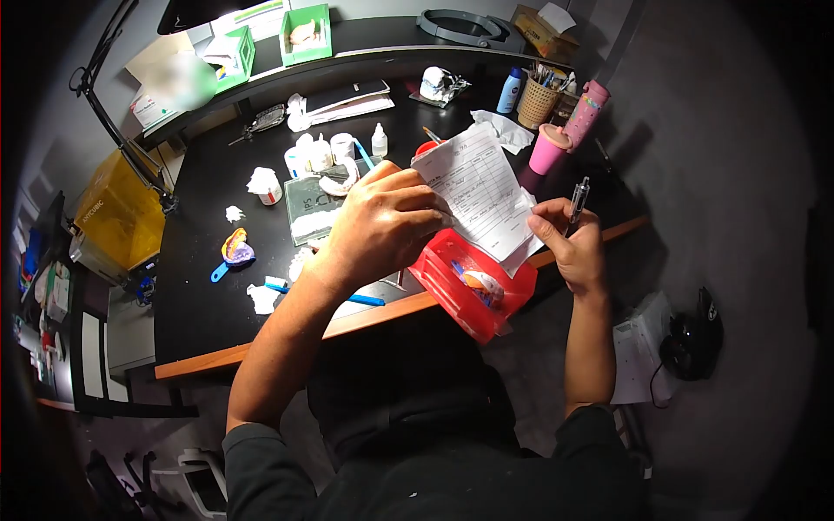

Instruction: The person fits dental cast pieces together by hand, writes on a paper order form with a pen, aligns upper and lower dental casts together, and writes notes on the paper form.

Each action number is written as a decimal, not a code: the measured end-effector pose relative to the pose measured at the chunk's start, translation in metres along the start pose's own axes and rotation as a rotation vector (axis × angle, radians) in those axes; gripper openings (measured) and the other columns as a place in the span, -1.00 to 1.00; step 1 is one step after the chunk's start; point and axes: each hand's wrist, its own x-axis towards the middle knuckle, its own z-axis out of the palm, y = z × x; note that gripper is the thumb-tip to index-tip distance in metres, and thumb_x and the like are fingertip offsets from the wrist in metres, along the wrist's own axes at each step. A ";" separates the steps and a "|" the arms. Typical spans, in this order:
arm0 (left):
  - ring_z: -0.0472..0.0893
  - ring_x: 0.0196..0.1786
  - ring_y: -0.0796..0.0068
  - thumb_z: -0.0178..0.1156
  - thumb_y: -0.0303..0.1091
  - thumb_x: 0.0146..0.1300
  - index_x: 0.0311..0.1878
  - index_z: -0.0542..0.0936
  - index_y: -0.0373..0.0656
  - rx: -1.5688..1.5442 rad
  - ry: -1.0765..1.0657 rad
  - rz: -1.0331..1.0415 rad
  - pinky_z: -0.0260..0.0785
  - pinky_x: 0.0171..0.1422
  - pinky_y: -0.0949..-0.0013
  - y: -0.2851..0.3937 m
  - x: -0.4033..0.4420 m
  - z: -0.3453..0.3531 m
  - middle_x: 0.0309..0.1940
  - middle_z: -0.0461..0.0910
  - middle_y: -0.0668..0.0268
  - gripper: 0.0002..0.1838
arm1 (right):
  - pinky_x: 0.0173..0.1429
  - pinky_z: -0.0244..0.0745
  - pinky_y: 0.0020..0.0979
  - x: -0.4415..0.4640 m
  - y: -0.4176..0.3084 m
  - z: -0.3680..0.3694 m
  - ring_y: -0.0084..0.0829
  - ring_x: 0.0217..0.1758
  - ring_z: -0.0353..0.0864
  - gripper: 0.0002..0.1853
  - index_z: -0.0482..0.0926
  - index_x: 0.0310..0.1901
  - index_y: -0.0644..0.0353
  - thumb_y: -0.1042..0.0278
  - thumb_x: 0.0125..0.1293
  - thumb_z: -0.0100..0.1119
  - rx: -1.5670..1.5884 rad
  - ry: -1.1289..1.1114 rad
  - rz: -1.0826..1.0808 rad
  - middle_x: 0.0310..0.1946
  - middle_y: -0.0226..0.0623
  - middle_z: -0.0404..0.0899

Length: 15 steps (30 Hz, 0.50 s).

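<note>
A printed form with handwriting [482, 195] is held up above the desk, a second sheet showing behind its lower corner. My left hand [391, 217] is closed at the form's left edge, its fingertips partly hidden. On the other side, my right hand [569, 243] pinches the right edge between thumb and fingers, with a pen [579, 198] sticking up from the same hand. Below the paper, a red bin [447, 291] at the desk's front edge contains a white and orange-blue item [482, 286]. A glass slab [304, 200] with a white horseshoe-shaped model [340, 180] lies beyond my left hand.
A blue impression tray [233, 253], a blue-handled tool [365, 300], and several white jars [320, 154] stand or lie on the left side of the black desk [195, 304]. A pink cup [549, 149], a pink bottle [588, 108] and a brush basket [537, 106] are at the back right.
</note>
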 end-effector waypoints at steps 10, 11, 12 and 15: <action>0.72 -0.28 0.36 0.44 -0.52 0.00 -0.38 0.78 -0.10 -0.231 0.128 -0.214 0.46 -0.12 0.27 0.003 0.002 0.005 -0.42 0.75 0.35 -0.90 | -0.17 0.58 -0.55 -0.007 0.001 -0.002 -0.65 -0.26 0.69 -0.36 0.51 0.31 0.32 0.38 0.26 0.62 0.213 -0.171 -0.013 -0.28 -0.37 0.75; 0.73 -0.28 0.37 0.44 -0.53 0.01 -0.38 0.77 -0.11 -0.248 0.147 -0.254 0.47 -0.13 0.30 0.003 0.003 0.005 -0.42 0.75 0.34 -0.90 | -0.20 0.56 -0.57 -0.009 0.000 -0.002 -0.66 -0.27 0.70 -0.35 0.52 0.31 0.32 0.40 0.24 0.63 0.230 -0.164 0.008 -0.29 -0.36 0.76; 0.73 -0.28 0.38 0.43 -0.55 0.01 -0.39 0.76 -0.11 -0.266 0.167 -0.294 0.48 -0.15 0.32 0.004 0.003 0.005 -0.41 0.75 0.32 -0.90 | -0.24 0.54 -0.58 -0.010 -0.003 -0.002 -0.67 -0.29 0.70 -0.34 0.53 0.31 0.32 0.41 0.22 0.64 0.247 -0.158 0.029 -0.30 -0.36 0.76; 0.75 -0.30 0.50 0.39 -0.57 0.11 -0.33 0.74 -0.15 -0.354 0.246 -0.397 0.50 -0.19 0.46 0.007 0.008 0.002 -0.38 0.78 0.33 -0.91 | -0.30 0.47 -0.63 -0.010 -0.007 -0.004 -0.69 -0.33 0.70 -0.32 0.56 0.30 0.31 0.47 0.15 0.67 0.068 -0.121 0.019 -0.33 -0.36 0.77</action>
